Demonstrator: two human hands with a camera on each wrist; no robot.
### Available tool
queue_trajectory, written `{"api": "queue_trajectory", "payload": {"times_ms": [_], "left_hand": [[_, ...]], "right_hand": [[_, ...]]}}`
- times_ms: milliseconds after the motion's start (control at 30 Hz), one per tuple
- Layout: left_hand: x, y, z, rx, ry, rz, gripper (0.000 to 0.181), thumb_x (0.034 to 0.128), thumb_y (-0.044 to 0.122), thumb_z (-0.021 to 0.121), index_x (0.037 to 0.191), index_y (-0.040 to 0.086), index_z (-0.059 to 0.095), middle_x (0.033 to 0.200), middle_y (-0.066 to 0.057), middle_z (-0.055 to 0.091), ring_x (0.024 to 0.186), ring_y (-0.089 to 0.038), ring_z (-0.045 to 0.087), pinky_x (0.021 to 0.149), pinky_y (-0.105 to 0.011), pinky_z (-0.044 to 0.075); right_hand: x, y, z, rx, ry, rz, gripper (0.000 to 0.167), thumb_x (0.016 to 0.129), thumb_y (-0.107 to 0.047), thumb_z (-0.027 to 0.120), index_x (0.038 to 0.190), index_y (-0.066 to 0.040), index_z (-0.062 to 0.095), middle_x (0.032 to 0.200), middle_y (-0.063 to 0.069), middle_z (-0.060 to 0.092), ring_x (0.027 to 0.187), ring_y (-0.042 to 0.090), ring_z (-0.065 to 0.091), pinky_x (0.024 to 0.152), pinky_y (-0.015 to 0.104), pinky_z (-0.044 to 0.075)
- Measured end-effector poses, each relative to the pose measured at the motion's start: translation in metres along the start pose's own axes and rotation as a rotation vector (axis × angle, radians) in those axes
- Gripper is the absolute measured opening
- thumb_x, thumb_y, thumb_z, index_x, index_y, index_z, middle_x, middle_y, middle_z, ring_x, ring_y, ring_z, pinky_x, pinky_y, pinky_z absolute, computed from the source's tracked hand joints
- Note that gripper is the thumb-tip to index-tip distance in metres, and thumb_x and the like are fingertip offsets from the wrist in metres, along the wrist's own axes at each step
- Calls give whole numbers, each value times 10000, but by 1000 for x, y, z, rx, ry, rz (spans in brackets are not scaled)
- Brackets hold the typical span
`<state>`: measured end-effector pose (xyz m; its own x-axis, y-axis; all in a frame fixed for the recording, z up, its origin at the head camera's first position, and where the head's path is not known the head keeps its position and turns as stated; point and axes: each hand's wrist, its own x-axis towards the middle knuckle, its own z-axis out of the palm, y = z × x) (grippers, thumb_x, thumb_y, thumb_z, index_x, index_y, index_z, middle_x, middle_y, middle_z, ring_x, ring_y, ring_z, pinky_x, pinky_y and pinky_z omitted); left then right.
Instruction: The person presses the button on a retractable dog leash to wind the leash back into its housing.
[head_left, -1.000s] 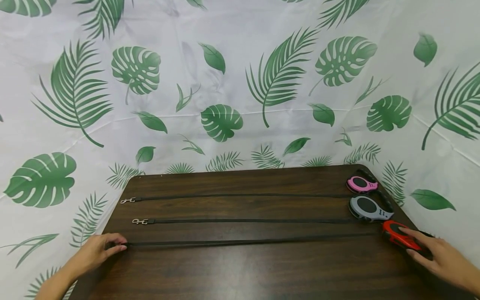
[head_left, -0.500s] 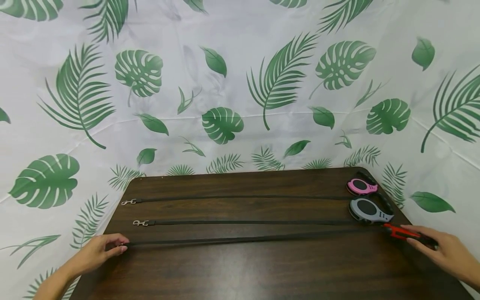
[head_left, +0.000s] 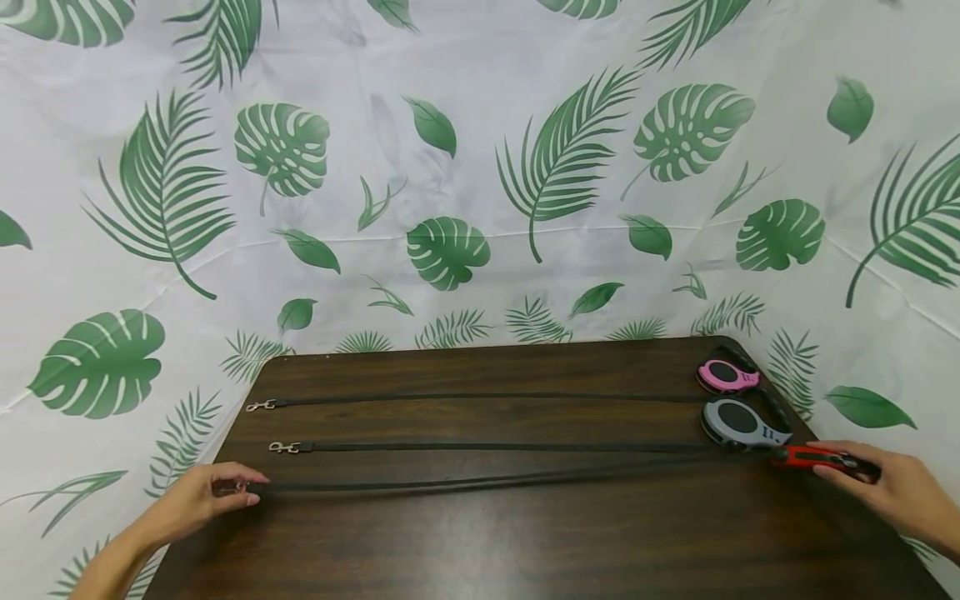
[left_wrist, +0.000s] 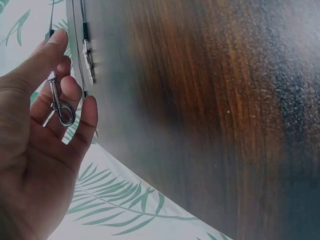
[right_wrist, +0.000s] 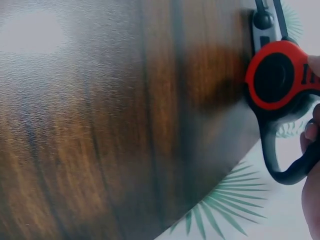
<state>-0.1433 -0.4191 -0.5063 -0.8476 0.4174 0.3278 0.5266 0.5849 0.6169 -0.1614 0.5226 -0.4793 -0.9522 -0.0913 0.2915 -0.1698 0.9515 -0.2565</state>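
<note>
In the head view, a red retractable dog leash (head_left: 806,457) is in my right hand (head_left: 900,492) at the table's right edge, turned on its side. The right wrist view shows its round red case (right_wrist: 274,77) and black loop handle, with fingers on the case and handle. Its black strap (head_left: 465,482) stretches across the table to my left hand (head_left: 183,504). Thumb and fingertip pinch the strap's end there, and the metal snap hook (left_wrist: 63,112) hangs in front of the other fingers in the left wrist view.
A grey retractable leash (head_left: 738,422) and a pink one (head_left: 726,375) lie at the right of the brown table (head_left: 450,550). Their straps run left to snap hooks (head_left: 285,447) near the left edge. A leaf-patterned cloth (head_left: 450,167) hangs behind.
The right hand has tilted the red leash from lying flatter onto its edge and raised it slightly, close to the grey leash. The strap's right end rose with it. The left hand barely shifted.
</note>
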Motion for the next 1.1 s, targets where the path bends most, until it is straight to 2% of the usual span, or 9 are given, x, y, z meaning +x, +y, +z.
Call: {"api": "queue_trajectory", "payload": {"times_ms": [100, 367, 500, 600, 733, 833, 967, 1000, 1100], "left_hand": [[1, 0, -1, 3, 10, 14, 263, 816, -91, 833, 1039, 46, 797, 969, 79, 770, 854, 33, 635, 706, -106, 506], [6, -1, -5, -19, 22, 30, 297, 818, -110, 818, 1071, 46, 809, 969, 96, 778, 849, 38, 650, 663, -134, 513], [11, 2, -10, -22, 38, -21, 275, 835, -109, 806, 1076, 22, 806, 969, 92, 762, 831, 46, 621, 636, -159, 514], [15, 7, -16, -24, 38, -115, 233, 880, -55, 799, 1102, 14, 804, 1006, 83, 768, 862, 47, 619, 660, -166, 517], [18, 13, -24, -31, 24, -254, 233, 942, 51, 788, 1171, 10, 792, 1067, 52, 778, 881, 30, 609, 681, -189, 511], [21, 16, -27, -29, 34, -322, 258, 956, 110, 793, 1201, 30, 790, 1081, 45, 780, 841, -1, 579, 659, -221, 483], [23, 15, -32, -6, 72, -352, 263, 967, 138, 789, 1216, 55, 791, 1105, 37, 790, 871, 13, 616, 701, -196, 484], [23, 15, -33, -4, 79, -354, 266, 974, 138, 781, 1223, 47, 786, 1116, 36, 790, 893, 19, 633, 722, -182, 490], [26, 14, -35, 1, 105, -363, 278, 994, 164, 764, 1240, 35, 774, 1142, 62, 787, 947, 35, 645, 771, -142, 478]], "right_hand": [[3, 1, -3, 3, -43, 31, 503, 902, -320, 862, 1156, 95, 731, 668, -25, 442, 561, 25, 321, 522, 253, 249], [18, 18, -15, 121, -231, 135, 541, 1013, -344, 742, 1264, 131, 677, 961, 153, 683, 646, 61, 436, 547, 269, 356], [25, 24, -19, 161, -260, 151, 539, 1031, -319, 719, 1279, 155, 651, 1083, 306, 704, 718, 1, 502, 581, 264, 437], [31, 24, -24, 196, -258, 175, 528, 1049, -316, 689, 1268, 163, 649, 1138, 358, 684, 765, -43, 526, 606, 278, 492], [38, 22, -30, 257, -239, 201, 494, 1082, -328, 627, 1250, 133, 683, 1112, 294, 710, 793, -105, 522, 622, 290, 526], [43, 22, -33, 291, -208, 200, 436, 1095, -319, 599, 1216, 80, 728, 1034, 69, 748, 789, -140, 507, 616, 276, 517], [48, 22, -34, 328, -162, 176, 357, 1108, -278, 573, 1205, 14, 754, 949, -248, 641, 786, -94, 496, 607, 230, 442], [50, 22, -34, 339, -152, 164, 353, 1112, -262, 564, 1215, 19, 750, 948, -273, 631, 792, -83, 502, 611, 221, 421], [52, 21, -33, 384, -121, 151, 280, 1122, -252, 545, 1195, -129, 785, 861, -254, 582, 757, 1, 479, 605, 225, 315]]}}
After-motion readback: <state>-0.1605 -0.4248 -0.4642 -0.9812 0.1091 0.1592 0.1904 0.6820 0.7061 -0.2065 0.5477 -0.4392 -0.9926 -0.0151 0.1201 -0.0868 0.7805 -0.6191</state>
